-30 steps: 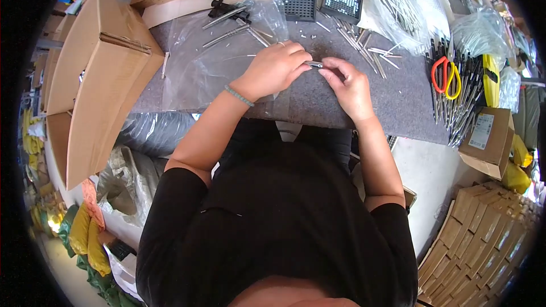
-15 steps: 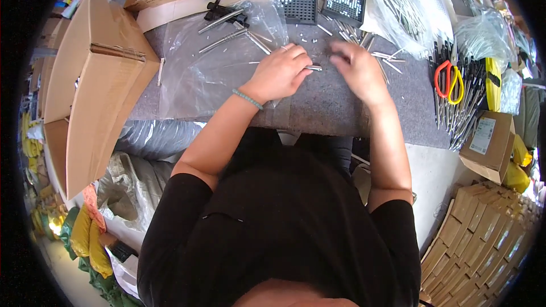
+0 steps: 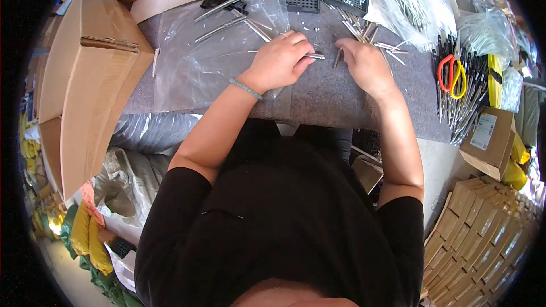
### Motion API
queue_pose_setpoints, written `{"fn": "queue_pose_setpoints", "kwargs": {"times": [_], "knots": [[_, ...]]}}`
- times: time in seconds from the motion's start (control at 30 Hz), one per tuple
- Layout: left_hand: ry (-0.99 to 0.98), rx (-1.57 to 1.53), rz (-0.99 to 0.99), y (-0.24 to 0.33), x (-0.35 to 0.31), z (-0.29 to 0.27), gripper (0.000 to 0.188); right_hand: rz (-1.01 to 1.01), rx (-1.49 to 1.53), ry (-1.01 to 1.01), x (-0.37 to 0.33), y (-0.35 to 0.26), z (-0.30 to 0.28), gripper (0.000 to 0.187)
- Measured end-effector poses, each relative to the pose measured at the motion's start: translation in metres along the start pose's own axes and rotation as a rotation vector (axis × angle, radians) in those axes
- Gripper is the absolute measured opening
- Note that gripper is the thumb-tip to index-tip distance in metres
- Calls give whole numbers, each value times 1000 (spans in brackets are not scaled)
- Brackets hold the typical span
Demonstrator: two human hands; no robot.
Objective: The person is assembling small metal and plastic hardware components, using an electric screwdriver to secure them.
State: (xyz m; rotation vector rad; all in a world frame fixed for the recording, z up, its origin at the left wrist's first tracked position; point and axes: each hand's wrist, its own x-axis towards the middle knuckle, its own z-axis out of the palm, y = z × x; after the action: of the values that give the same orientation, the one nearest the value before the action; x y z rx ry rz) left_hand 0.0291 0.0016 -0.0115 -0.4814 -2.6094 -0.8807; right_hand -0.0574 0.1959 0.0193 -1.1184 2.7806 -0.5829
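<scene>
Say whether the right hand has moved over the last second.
Yes: judged against the scissors with red and yellow handles, the right hand has moved rightward, nearer to them, and farther out over the bench.

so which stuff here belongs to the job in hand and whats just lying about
Seems in use:
slim metal piece in the left hand
loose metal rods by the right hand
perhaps the black trays

Seems just lying about:
red and yellow scissors
large cardboard box at left
</scene>
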Motion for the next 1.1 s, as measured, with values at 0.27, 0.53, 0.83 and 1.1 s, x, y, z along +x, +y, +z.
{"fn": "queue_pose_setpoints", "kwargs": {"times": [0.27,0.53,0.83,1.1], "knots": [[-6,-10,-33,1,2,2,14,-405,-457,-13,-2,10,-21,14],[-80,94,-37,8,6,1,15,-546,-437,5,-12,14,-10,6],[29,34,-10,5,2,9,16,-344,-299,125,-21,9,-2,15],[46,140,60,6,5,5,18,-252,-51,136,-19,11,-6,13]]}}
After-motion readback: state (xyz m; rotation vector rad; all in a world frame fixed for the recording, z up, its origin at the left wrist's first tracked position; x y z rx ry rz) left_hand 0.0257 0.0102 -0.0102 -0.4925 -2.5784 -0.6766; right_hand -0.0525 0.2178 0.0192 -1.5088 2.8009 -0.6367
